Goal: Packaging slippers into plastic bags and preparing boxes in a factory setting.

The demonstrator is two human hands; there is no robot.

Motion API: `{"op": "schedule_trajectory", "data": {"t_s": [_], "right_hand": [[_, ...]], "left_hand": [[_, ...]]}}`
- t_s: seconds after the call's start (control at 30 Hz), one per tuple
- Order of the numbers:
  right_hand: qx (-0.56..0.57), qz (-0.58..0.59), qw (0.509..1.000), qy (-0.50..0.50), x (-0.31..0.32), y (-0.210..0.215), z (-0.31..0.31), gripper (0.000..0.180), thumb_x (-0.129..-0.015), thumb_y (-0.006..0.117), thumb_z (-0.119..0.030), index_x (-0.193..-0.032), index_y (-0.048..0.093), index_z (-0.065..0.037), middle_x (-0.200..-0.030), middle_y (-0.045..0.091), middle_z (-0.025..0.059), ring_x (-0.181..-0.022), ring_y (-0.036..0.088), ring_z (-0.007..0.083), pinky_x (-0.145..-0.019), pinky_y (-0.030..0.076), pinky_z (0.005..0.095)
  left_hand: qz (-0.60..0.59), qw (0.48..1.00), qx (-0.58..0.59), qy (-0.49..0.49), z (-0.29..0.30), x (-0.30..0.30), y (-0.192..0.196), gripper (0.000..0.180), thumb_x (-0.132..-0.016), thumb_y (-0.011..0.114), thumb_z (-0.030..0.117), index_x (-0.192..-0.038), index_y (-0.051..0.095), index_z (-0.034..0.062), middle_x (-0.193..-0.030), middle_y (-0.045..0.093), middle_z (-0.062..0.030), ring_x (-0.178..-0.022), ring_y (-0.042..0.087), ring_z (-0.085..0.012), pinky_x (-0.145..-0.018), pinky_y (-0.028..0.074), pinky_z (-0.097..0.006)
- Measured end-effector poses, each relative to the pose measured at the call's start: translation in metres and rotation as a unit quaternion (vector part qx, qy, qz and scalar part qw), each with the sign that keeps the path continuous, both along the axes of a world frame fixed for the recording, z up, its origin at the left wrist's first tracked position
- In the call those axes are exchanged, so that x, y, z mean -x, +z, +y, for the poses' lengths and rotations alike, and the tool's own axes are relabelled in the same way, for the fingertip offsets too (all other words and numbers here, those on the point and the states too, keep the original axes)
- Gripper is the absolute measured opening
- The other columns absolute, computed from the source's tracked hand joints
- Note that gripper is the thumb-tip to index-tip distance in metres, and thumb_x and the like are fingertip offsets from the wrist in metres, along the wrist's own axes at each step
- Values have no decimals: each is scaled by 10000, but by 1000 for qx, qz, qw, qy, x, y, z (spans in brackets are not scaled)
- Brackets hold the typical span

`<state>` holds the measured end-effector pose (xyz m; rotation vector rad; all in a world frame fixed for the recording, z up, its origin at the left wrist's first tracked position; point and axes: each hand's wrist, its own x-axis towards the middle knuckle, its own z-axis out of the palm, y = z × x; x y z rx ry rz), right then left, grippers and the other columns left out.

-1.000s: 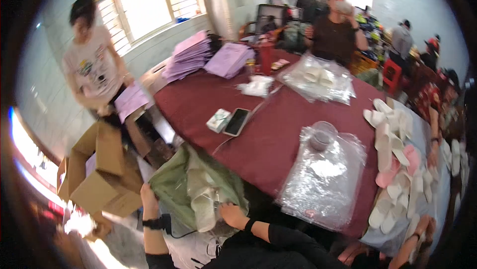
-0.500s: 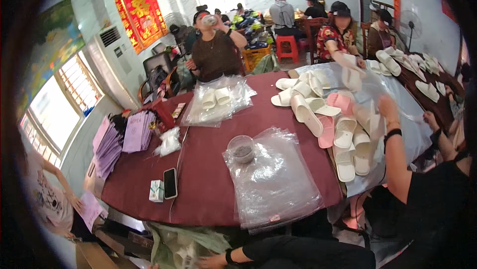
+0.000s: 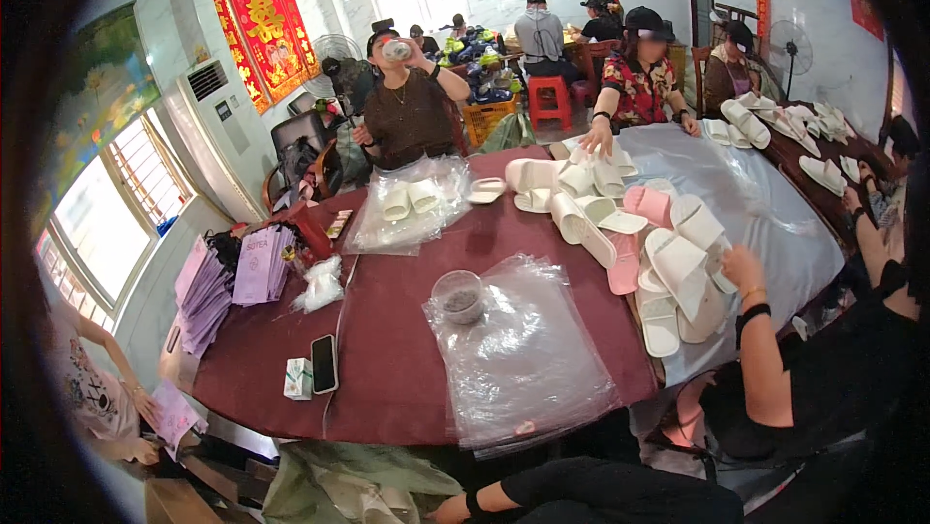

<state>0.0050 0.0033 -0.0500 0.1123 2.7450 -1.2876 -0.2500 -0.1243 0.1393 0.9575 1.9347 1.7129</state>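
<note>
Across the table, a co-worker's hand (image 3: pixel 599 139) has reached onto the heap, and a loose slipper (image 3: pixel 487 191) now lies on the maroon cloth (image 3: pixel 387 369), absent half a second ago. From the left, someone holds a lilac packet (image 3: pixel 177 415); more lilac packets (image 3: pixel 201 292) are stacked on the table, presumably to save room. Beyond them a small white box (image 3: pixel 298 380) and a phone (image 3: pixel 325 364) sit side by side. Below, a green sack (image 3: pixel 300 480) sags by the table's near edge with pale slippers (image 3: pixel 373 503) inside; their long axis seems to run toward the table, though which way the toes point I can't tell. The wearer's left hand is out of sight; the right hand (image 3: pixel 450 509) is at the sack's right side, too cropped to say whether it grips anything. Next, a tub (image 3: pixel 456 296) stands on clear bags (image 3: pixel 528 369), probably weighting the slick plastic. Rightmost, heaped white slippers (image 3: pixel 584 229), one slanting from far left to near right, lie partly on a greyish sheet (image 3: pixel 751 204), perhaps to stay clean.
</note>
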Motion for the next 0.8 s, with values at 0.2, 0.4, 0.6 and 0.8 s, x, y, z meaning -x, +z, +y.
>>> {"op": "schedule_trajectory", "data": {"t_s": [0.2, 0.4, 0.6, 0.8], "right_hand": [[-146, 98, 984, -36, -52, -15, 27, 279, -731, 578, -169, -964, 627, -24, -791, 612, 191, -733, 598, 384, -614, 475, 469], [9, -128, 975, -183, -106, 93, 55, 475, -868, 522, -393, -692, 603, 41, -707, 613, 198, -670, 574, 395, -628, 448, 485], [20, -52, 954, -295, -169, 117, 47, 538, -911, 464, -452, -998, 593, 62, -915, 633, 222, -852, 586, 419, -737, 456, 455], [60, 102, 896, -427, -225, 144, 41, 407, -894, 529, -352, -1159, 544, -44, -890, 639, 195, -837, 599, 400, -734, 460, 472]], "left_hand": [[319, 947, 12, 41, 31, 10, -32, 452, -776, 647, 252, -1143, 560, 2, -1061, 624, -165, -917, 602, -270, -794, 475, -352], [72, 969, 93, 216, 71, -45, -8, 317, -836, 618, 246, -1044, 585, 10, -1033, 619, -179, -944, 562, -314, -829, 452, -390], [256, 943, -116, 177, 105, -87, -23, 344, -847, 649, 154, -1070, 467, -34, -999, 525, -172, -870, 506, -291, -816, 417, -410], [337, 929, -107, -113, 148, -229, -2, 611, -811, 653, 231, -1318, 395, 7, -1289, 407, -263, -1172, 407, -405, -997, 315, -457]]}}
